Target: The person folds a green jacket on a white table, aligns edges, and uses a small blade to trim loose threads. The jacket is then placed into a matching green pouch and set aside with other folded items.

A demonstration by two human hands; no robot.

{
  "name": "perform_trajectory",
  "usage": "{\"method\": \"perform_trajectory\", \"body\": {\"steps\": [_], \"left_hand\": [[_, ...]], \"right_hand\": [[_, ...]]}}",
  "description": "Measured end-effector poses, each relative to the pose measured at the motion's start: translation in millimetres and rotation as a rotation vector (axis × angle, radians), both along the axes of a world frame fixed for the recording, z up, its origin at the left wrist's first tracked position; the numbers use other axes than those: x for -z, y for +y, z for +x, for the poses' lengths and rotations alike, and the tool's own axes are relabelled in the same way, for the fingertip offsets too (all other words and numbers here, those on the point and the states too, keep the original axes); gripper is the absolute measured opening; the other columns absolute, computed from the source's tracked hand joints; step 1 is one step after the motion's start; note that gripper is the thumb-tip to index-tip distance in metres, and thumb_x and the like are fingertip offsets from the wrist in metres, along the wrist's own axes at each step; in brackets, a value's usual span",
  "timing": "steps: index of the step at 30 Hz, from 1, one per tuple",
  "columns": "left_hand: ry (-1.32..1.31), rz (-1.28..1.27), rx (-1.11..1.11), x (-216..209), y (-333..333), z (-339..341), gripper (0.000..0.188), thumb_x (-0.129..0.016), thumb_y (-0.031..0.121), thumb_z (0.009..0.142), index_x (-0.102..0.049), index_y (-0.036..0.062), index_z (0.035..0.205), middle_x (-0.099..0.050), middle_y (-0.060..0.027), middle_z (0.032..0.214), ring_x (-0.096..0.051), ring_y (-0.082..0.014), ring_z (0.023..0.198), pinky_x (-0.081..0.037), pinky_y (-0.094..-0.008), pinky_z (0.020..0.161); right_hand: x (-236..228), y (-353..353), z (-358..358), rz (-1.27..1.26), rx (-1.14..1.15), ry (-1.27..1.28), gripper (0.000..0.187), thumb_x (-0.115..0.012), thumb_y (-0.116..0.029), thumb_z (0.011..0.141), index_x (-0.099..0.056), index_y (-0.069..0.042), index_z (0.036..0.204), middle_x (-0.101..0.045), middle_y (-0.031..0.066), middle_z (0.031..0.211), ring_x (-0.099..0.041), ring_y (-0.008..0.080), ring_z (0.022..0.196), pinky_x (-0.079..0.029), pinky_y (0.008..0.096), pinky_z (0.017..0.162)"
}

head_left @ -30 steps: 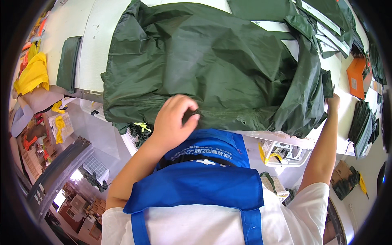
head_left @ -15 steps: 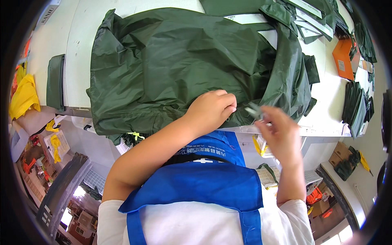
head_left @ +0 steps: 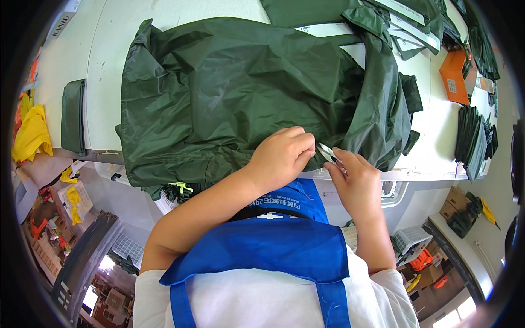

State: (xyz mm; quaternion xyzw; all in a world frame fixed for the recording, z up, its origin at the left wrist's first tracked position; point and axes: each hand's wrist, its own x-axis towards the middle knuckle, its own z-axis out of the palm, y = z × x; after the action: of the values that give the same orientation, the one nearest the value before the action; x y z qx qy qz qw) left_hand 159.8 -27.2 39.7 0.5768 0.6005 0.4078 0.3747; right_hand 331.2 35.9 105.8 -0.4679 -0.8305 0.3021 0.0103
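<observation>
A dark green waterproof garment (head_left: 246,87) lies spread and wrinkled over the white table. At its near edge, my left hand (head_left: 283,153) is closed in a pinch on the fabric, right of the middle. Small silver thread snips (head_left: 327,153) are gripped in my right hand (head_left: 356,177). Their blades point left, toward the fingertips of my left hand, close to the garment's edge. What lies right between the blades is too small to make out.
A folded dark green piece (head_left: 73,117) lies at the table's left, with yellow fabric (head_left: 34,134) beyond it. Dark green packs with white cards (head_left: 414,36) are at the far right, near an orange box (head_left: 455,78). Another green stack (head_left: 471,136) sits by the right edge.
My right hand has moved left and slightly down, bringing the snips up to my left hand's fingertips. The left hand keeps its pinch on the garment's edge.
</observation>
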Motion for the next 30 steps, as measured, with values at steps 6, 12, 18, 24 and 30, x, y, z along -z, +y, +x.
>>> {"method": "perform_trajectory", "body": {"steps": [6, 12, 18, 24, 30], "left_hand": [[-0.066, -0.018, 0.008, -10.2, -10.1, -9.9, 0.009, -0.064, 0.008, 0.082, -0.057, 0.0039, 0.079, -0.055, -0.0099, 0.076, -0.056, -0.029, 0.073, -0.045, -0.0376, 0.063], [0.186, -0.182, -0.304, -13.1, -76.2, -67.7, 0.028, -0.077, 0.016, 0.073, -0.059, 0.0033, 0.09, -0.057, -0.0101, 0.084, -0.057, -0.0237, 0.078, -0.047, -0.0339, 0.066], [-0.052, -0.465, -0.391, 9.0, -92.3, -62.5, 0.014, -0.068, 0.004, 0.082, -0.059, 0.0008, 0.093, -0.058, -0.0028, 0.083, -0.054, -0.0106, 0.066, -0.044, -0.0224, 0.065], [-0.584, -0.444, -0.475, 7.9, -105.5, -69.6, 0.005, -0.056, 0.011, 0.094, -0.055, 0.0055, 0.094, -0.063, -0.0042, 0.093, -0.057, -0.0095, 0.083, -0.045, -0.024, 0.073], [-0.811, -0.378, -0.549, 3.7, -103.3, -70.1, 0.006, -0.05, 0.013, 0.097, -0.05, 0.0072, 0.097, -0.061, -0.0057, 0.09, -0.055, -0.0112, 0.085, -0.043, -0.0256, 0.076]], "right_hand": [[1.5, -1.3, -3.4, 0.008, 0.023, 0.041, 0.027, -0.073, -0.013, 0.079, -0.064, -0.003, 0.102, -0.065, 0.0135, 0.08, -0.065, 0.0286, 0.066, -0.052, 0.0364, 0.059], [-2.0, 5.2, -26.0, -0.072, 0.103, 0.292, 0.029, -0.073, -0.005, 0.079, -0.062, 0.0, 0.105, -0.057, 0.0064, 0.072, -0.051, 0.0122, 0.054, -0.042, 0.0237, 0.05], [19.4, -0.8, -76.5, -0.386, 0.052, 0.417, 0.031, -0.071, -0.012, 0.083, -0.06, 0.001, 0.109, -0.063, 0.0113, 0.083, -0.059, 0.0146, 0.071, -0.049, 0.0262, 0.067], [42.8, -6.4, -66.4, -0.392, -0.014, 0.367, 0.029, -0.072, -0.01, 0.08, -0.063, 0.001, 0.106, -0.064, 0.0107, 0.084, -0.059, 0.015, 0.072, -0.049, 0.0267, 0.068], [32.6, -4.4, -71.9, -0.442, -0.187, 0.279, 0.029, -0.075, -0.008, 0.076, -0.068, -0.001, 0.103, -0.063, 0.0104, 0.09, -0.06, 0.018, 0.071, -0.049, 0.0278, 0.067]]}}
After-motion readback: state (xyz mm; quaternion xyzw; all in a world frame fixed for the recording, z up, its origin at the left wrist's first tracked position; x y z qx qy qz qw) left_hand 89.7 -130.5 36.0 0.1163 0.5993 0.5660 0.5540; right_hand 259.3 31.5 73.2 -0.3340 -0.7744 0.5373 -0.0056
